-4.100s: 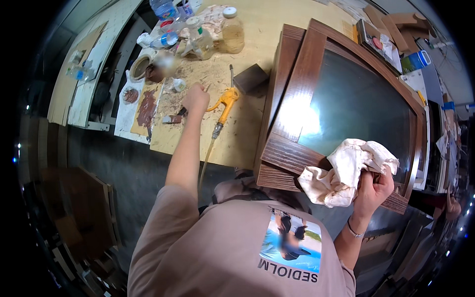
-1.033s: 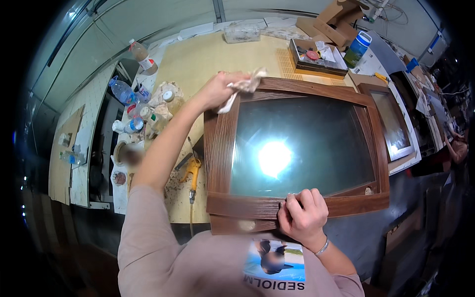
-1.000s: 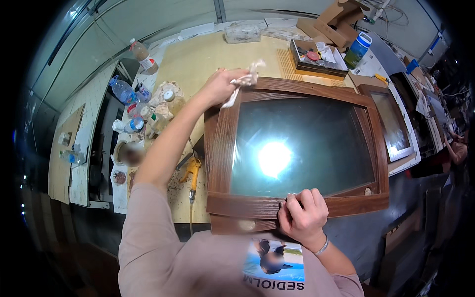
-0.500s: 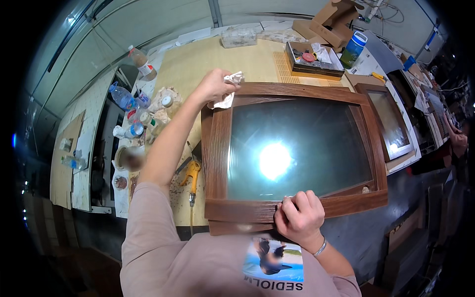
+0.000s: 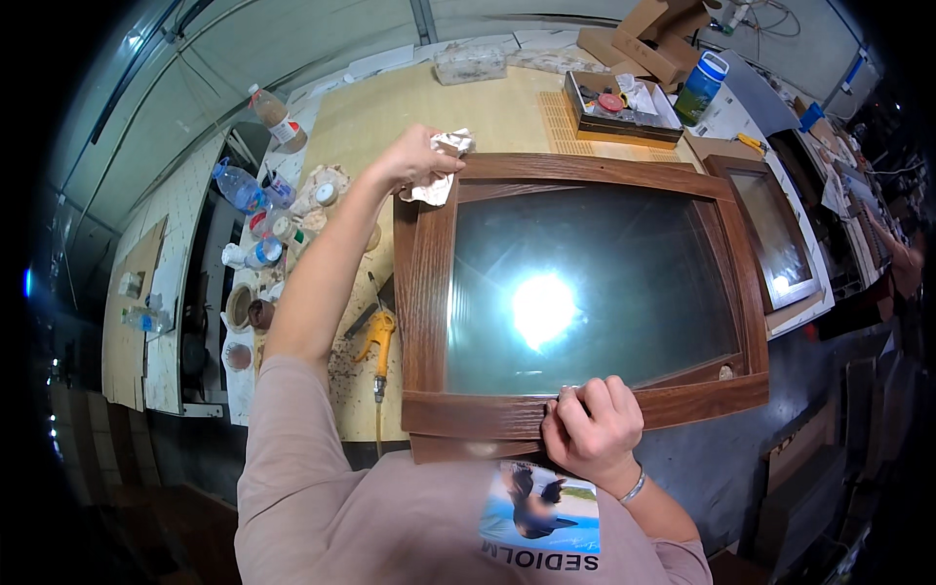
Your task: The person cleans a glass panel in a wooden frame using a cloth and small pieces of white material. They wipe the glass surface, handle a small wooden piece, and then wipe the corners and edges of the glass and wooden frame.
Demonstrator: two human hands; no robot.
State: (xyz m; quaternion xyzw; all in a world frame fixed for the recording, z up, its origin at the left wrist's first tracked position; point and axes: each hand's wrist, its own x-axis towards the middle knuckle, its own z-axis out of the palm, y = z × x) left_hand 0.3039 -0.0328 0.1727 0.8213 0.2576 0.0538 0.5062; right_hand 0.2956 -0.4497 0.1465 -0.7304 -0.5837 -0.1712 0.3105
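In my left hand (image 5: 414, 161) is a crumpled white rag (image 5: 434, 185), pinched at the far left corner of a brown wood-grain framed glass door (image 5: 434, 292). The rag touches the frame there. My right hand (image 5: 593, 424) is a closed fist resting on the near rail. What its fingers close on, if anything, is hidden. A bright light reflects in the greenish glass pane (image 5: 624, 273). Another brown wooden frame shows under the door, its edge sticking out on the near side.
Left of the door lie a yellow air blow gun (image 5: 377, 336) with a hose and several plastic bottles (image 5: 241, 187). A box of small items (image 5: 624, 122), a blue-lidded bottle (image 5: 700, 90) and an open carton (image 5: 663, 39) stand at the back right. A smaller framed panel (image 5: 770, 229) lies right.
My left hand has shifted slightly left and away from me with the rag along the frame's corner. My right hand stays in place on the near rail.
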